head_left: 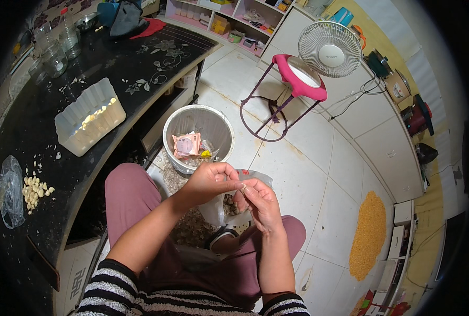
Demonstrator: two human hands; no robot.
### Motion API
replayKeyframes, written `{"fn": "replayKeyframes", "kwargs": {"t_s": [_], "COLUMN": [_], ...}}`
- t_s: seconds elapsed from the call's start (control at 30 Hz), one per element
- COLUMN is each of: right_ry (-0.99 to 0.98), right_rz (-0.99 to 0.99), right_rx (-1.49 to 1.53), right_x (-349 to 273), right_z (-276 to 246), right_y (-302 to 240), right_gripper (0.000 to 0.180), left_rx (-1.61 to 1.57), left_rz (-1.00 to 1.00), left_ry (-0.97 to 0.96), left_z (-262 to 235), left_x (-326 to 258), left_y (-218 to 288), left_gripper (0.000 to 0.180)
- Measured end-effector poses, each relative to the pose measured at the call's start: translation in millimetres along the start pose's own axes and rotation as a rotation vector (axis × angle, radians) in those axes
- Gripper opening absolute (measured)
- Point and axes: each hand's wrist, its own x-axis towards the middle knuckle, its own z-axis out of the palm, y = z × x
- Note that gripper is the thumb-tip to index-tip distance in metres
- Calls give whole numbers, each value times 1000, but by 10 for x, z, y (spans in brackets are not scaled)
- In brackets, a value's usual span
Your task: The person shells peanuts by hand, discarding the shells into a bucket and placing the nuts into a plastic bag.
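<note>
Above my lap, my left hand [203,185] and my right hand [264,204] meet with their fingertips pinched on a small pale garlic clove [243,188]. Much of the clove is covered by the fingers. Just below and behind my hands is a clear plastic bag [262,177] with brownish, dark contents, partly hidden. Papery garlic skins [192,224] lie heaped on the floor between my legs. On the black table to my left, a pile of pale cloves [34,193] sits beside a crumpled clear bag [11,192]. Farther along, a translucent plastic container [81,134] holds more cloves.
A grey bin [200,118] with wrappers inside stands just beyond my hands. Ahead right are a pink-topped stool [303,79] and a fan [330,50]. Yellow grains [369,237] are spread on the tiles at right. Glass jars [55,58] stand on the table [118,63].
</note>
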Motion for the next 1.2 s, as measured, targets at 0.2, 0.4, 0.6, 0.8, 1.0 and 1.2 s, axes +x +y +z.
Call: {"fn": "replayKeyframes", "kwargs": {"t_s": [0.2,0.4,0.6,0.8,1.0,1.2], "right_ry": [-28,-90,129,139,17,76], "right_rz": [-28,-21,-67,-13,-37,-10], "right_rx": [-86,242,379,307,260,230], "right_x": [6,-1,103,98,83,60], "right_z": [-37,-45,-111,58,-4,16], "right_y": [73,131,131,75,123,104], "right_gripper": [12,12,16,21,20,19], "left_rx": [5,-1,489,365,414,-135], "left_rz": [-9,31,298,82,281,79], "left_ry": [-13,-11,48,231,253,195], "left_z": [38,128,177,101,97,74], "left_x": [12,-13,-131,-139,-90,-42], "left_y": [-65,-16,-16,140,121,-5], "left_gripper": [13,14,9,10,11,19]}}
